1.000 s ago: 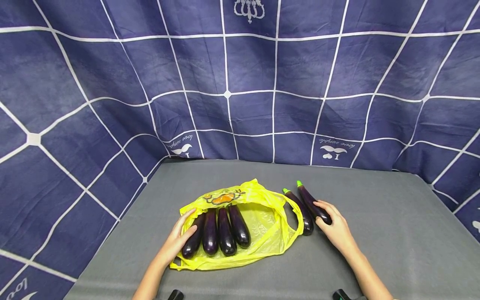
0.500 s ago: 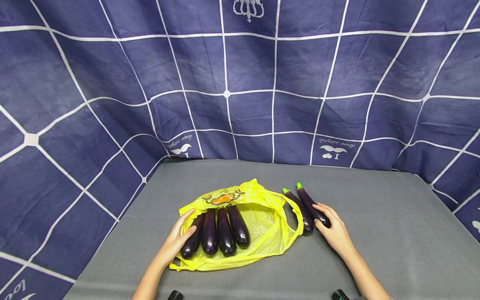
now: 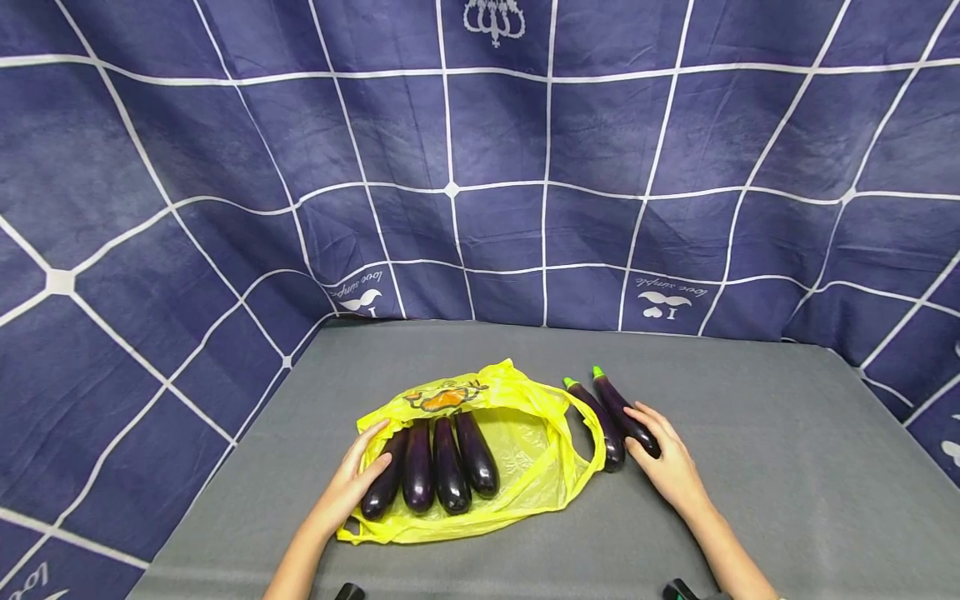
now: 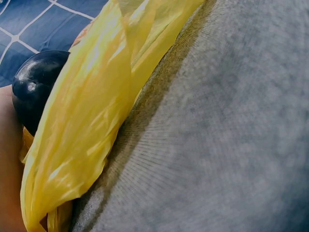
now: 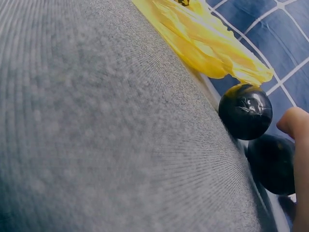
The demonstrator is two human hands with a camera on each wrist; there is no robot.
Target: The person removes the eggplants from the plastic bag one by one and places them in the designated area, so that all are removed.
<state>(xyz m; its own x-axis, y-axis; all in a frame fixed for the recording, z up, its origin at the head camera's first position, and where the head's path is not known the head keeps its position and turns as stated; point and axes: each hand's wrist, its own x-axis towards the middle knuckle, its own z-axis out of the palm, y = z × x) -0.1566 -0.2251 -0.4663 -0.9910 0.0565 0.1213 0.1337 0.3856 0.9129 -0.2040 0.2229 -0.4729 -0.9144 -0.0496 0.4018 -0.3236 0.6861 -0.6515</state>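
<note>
A yellow plastic bag (image 3: pixel 525 487) lies on its side with its mouth facing me. Several dark purple eggplants (image 3: pixel 452 471) lie side by side inside it. My left hand (image 3: pixel 351 483) rests at the bag's left edge, its thumb against the leftmost eggplant (image 3: pixel 380 493); the left wrist view hides its fingers. To the right of the bag lie two more eggplants with green stems. The nearer one (image 3: pixel 613 446) is partly behind the bag's handle. My right hand (image 3: pixel 671 462) holds the lower end of the outer eggplant (image 3: pixel 618 404), thumb on its left side.
A grey cloth-covered table (image 3: pixel 810 467) runs under everything. Behind it and along the left hangs a blue curtain (image 3: pixel 495 225) with white grid lines. The bag's handle loop (image 3: pixel 592 417) reaches over towards the two eggplants on the right.
My right hand has shifted slightly left, and the outer eggplant has moved a little towards me. My left hand and the bag stay nearly still.
</note>
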